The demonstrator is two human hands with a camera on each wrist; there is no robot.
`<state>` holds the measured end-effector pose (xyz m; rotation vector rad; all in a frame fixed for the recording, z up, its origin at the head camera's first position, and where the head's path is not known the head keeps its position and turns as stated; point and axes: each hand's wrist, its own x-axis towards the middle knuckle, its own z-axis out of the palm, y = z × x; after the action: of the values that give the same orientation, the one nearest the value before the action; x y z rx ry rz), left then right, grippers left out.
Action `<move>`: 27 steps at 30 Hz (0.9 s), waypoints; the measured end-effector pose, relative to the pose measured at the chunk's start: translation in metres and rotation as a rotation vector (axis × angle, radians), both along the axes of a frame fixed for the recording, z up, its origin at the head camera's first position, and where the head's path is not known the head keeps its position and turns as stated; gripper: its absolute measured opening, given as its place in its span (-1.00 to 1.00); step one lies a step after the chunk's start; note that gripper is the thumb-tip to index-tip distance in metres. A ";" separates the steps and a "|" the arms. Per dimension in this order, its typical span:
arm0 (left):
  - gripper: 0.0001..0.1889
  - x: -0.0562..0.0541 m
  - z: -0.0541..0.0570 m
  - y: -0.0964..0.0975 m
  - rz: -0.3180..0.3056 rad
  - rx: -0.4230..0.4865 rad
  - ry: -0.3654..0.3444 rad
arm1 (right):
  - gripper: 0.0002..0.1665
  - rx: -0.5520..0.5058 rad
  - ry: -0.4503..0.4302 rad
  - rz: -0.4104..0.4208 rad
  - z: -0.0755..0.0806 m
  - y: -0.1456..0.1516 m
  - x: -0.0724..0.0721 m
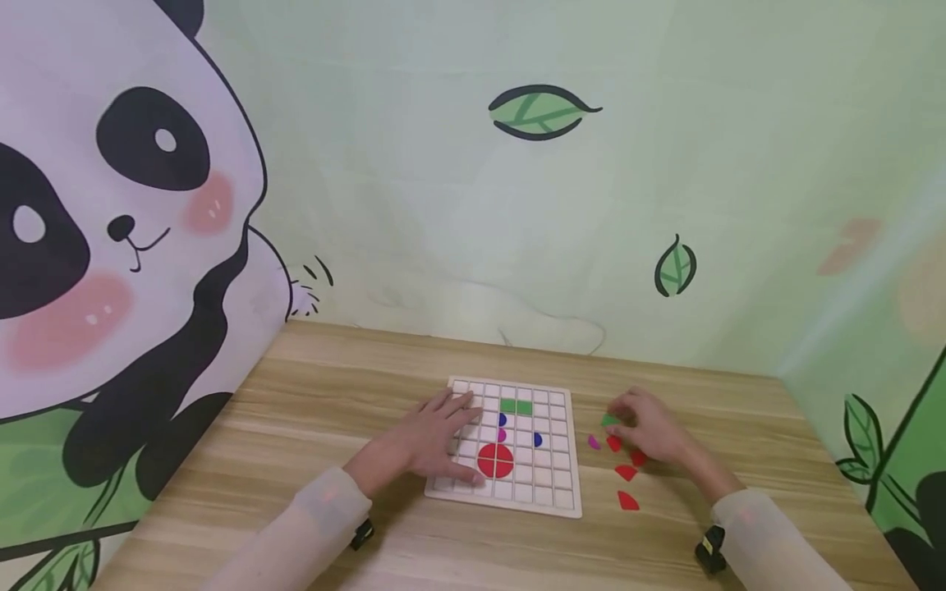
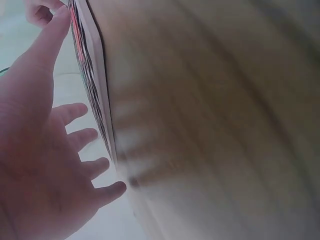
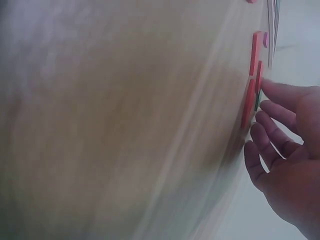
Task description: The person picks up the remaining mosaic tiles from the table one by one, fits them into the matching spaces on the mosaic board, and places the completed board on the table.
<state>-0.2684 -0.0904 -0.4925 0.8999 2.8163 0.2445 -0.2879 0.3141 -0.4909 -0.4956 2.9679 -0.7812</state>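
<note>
My left hand [image 1: 436, 435] rests with spread, straight fingers on the left side of a pale gridded board [image 1: 543, 501]. In the left wrist view that hand [image 2: 45, 150] has its thumb at the board's edge. Set in the grid are a red circle of quarter pieces [image 1: 495, 461], two green squares [image 1: 516, 406], blue half-rounds [image 1: 538, 440] and a magenta half-round [image 1: 502, 435]. Right of the board, my right hand [image 1: 650, 423] pinches a green piece [image 1: 609, 419] between thumb and fingertips, low over the table. The right wrist view shows its curled fingers [image 3: 270, 135] beside red pieces.
Loose red quarter pieces [image 1: 627, 501] and a magenta piece [image 1: 594, 442] lie on the wooden table [image 1: 332, 386] between the board and my right hand. Behind the table hangs a pale green backdrop [image 1: 414, 164] printed with a panda and leaves.
</note>
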 end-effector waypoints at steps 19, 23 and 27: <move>0.25 0.002 0.001 0.000 0.001 -0.048 -0.060 | -0.73 -0.091 -0.060 -0.030 -0.004 -0.006 -0.002; 0.25 0.001 0.001 0.002 0.006 -0.046 -0.063 | -0.73 -0.121 -0.059 -0.044 -0.005 -0.003 -0.002; 0.24 0.000 0.001 0.002 0.007 -0.055 -0.064 | -0.78 -0.152 -0.022 -0.063 -0.005 0.000 -0.003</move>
<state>-0.2680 -0.0882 -0.4912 0.8556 2.7539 0.1920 -0.2906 0.3137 -0.4955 -0.3983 2.9308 -1.0165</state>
